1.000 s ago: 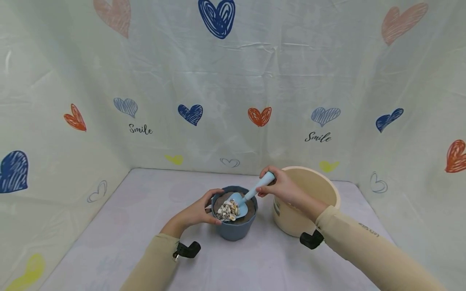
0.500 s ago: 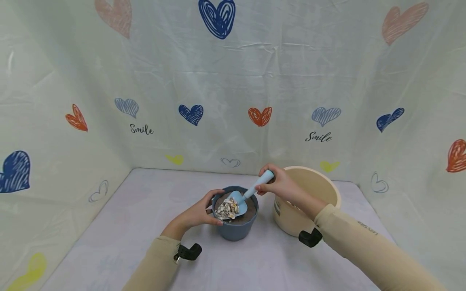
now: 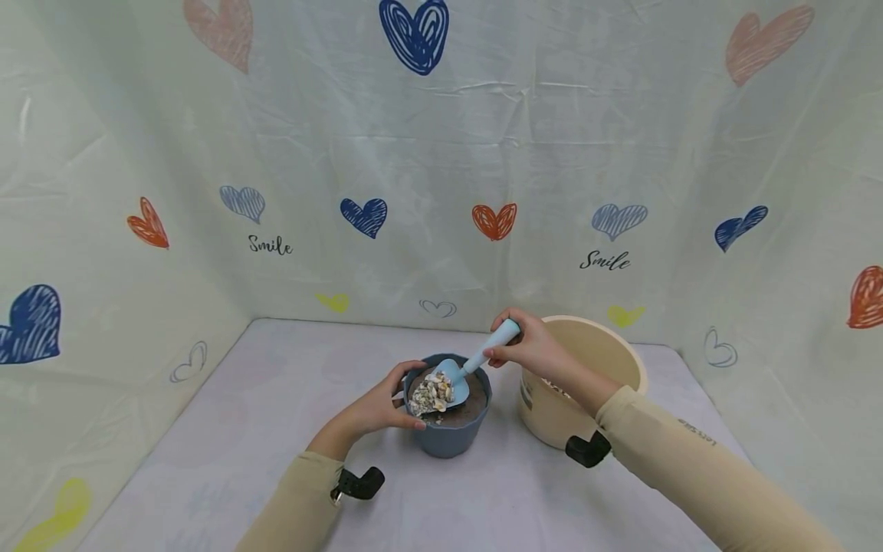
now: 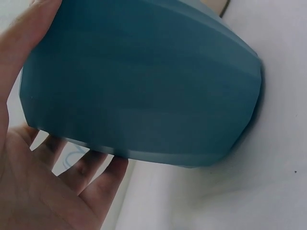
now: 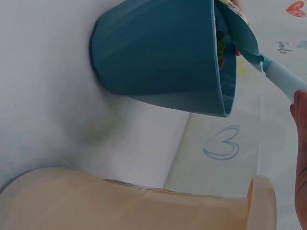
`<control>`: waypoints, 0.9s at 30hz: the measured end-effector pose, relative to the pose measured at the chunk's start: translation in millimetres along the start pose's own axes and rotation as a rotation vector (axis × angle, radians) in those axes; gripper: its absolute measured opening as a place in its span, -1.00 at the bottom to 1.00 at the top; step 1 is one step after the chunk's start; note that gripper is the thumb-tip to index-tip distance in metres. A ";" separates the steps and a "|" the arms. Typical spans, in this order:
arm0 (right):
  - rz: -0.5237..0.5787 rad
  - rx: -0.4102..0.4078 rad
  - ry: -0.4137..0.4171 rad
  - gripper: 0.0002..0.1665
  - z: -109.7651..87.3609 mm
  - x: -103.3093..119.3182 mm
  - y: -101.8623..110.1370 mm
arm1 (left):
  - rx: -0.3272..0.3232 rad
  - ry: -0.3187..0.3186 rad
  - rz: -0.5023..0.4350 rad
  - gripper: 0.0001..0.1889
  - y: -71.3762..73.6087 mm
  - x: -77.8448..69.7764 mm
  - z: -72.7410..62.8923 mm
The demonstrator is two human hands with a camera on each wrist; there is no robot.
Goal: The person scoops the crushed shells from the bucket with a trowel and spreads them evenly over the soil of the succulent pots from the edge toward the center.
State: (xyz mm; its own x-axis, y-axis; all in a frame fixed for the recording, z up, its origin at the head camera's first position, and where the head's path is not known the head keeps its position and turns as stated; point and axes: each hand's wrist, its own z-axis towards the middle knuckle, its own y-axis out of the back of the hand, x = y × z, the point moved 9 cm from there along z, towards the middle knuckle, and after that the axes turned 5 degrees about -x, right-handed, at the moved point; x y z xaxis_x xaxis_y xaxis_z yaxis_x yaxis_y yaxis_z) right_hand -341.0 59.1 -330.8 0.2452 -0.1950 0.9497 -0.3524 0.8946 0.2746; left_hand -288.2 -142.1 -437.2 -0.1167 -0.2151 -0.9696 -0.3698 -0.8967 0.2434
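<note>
My left hand (image 3: 369, 409) grips a blue-grey flower pot (image 3: 447, 442) on its left side, with the thumb at the near rim and the other fingers round the far side. The pot stands upright, filled with brown soil (image 3: 472, 400). In my right hand (image 3: 527, 349) is the handle of a pale blue scoop (image 3: 477, 364), pinched between thumb and fingers. Its blade slants down to the left over the soil and bears a heap of pale, gravelly mix (image 3: 431, 392). From the right wrist view, the scoop (image 5: 283, 79) reaches in over the pot's rim.
A large cream bucket (image 3: 545, 429) stands right of the pot, under my right forearm; some pale mix shows inside. The white-covered table (image 3: 276, 383) runs back to a curtain (image 3: 428, 153) printed with hearts. Black wrist cameras sit on both sleeves.
The scoop has risen and tilted very slightly, and a few crumbs now show on the soil below its tip. My left hand stays on the pot.
</note>
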 end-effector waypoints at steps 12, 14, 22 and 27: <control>-0.026 -0.021 -0.031 -0.61 1.5 2.2 2.2 | -0.055 0.037 0.007 0.04 -2.8 5.2 -1.5; -0.025 -0.019 -0.029 -0.61 1.5 2.8 1.6 | -0.065 0.047 0.005 0.04 -3.5 4.6 -2.6; -0.043 -0.011 -0.045 -0.61 1.2 4.6 -0.5 | -0.095 0.071 -0.016 0.04 -6.4 4.4 -5.9; -0.047 -0.009 -0.042 -0.60 -0.5 7.3 -0.7 | -0.109 0.066 -0.001 0.04 -7.6 3.9 -6.7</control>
State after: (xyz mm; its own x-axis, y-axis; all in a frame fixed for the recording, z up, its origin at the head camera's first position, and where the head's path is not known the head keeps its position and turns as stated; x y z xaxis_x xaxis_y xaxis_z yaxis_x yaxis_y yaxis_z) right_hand -338.5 57.3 -324.1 0.2233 -0.2532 0.9413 -0.3334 0.8876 0.3178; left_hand -279.7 -138.7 -443.0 -0.0540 -0.2365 -0.9701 -0.2672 -0.9327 0.2422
